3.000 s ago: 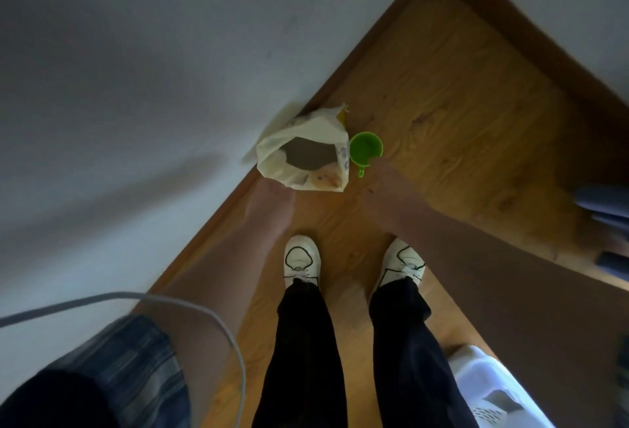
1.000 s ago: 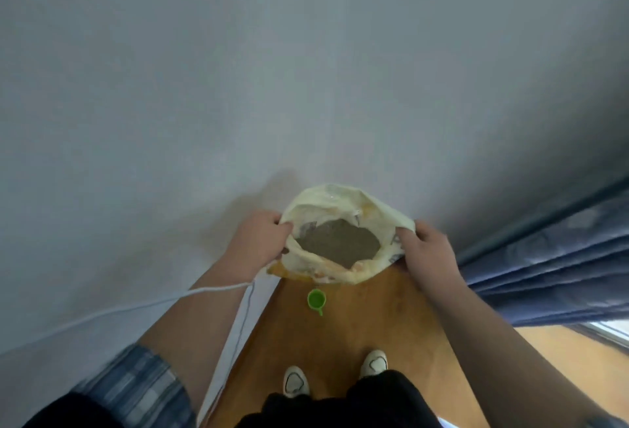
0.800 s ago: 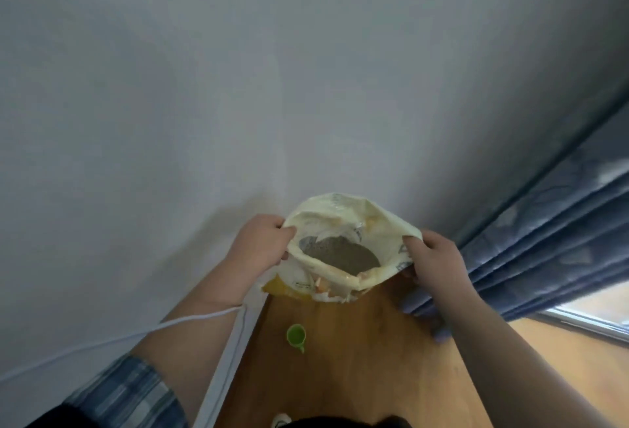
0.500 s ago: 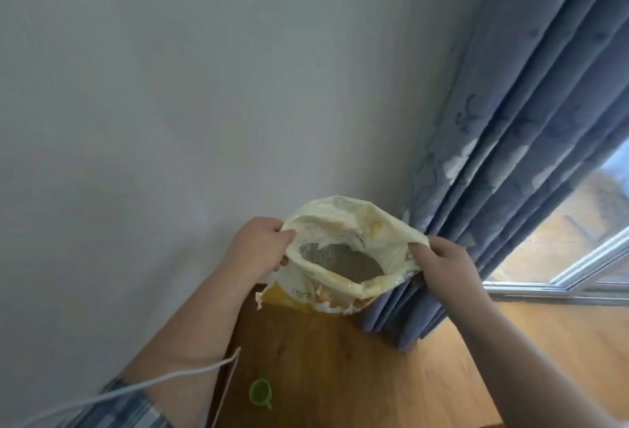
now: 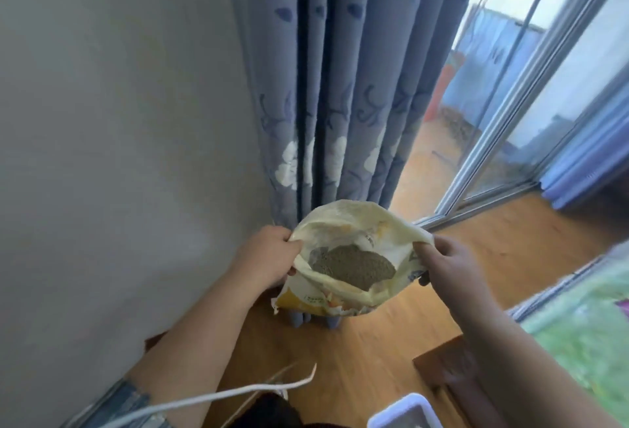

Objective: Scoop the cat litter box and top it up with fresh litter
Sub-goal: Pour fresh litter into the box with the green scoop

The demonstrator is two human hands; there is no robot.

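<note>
I hold a pale yellow litter bag (image 5: 354, 220) up in the air by its open mouth. Grey-brown litter (image 5: 354, 266) shows inside it. My left hand (image 5: 269, 257) grips the bag's left rim and my right hand (image 5: 449, 264) grips its right rim. A white corner of the litter box (image 5: 401, 415) shows at the bottom edge, below and to the right of the bag. The green scoop is out of view.
A grey wall (image 5: 119, 155) stands on the left. Blue flowered curtains (image 5: 333, 87) hang straight ahead, with a glass sliding door (image 5: 510, 104) to their right. Wooden floor (image 5: 357, 359) lies below, a dark wooden bed frame (image 5: 446, 369) with green bedding (image 5: 585, 335) at right. A white cable (image 5: 221, 398) crosses bottom left.
I took the bag off the floor with both hands and lifted it. My view has swung up and right, from the wall to the curtains and door; the green scoop dropped out of sight.
</note>
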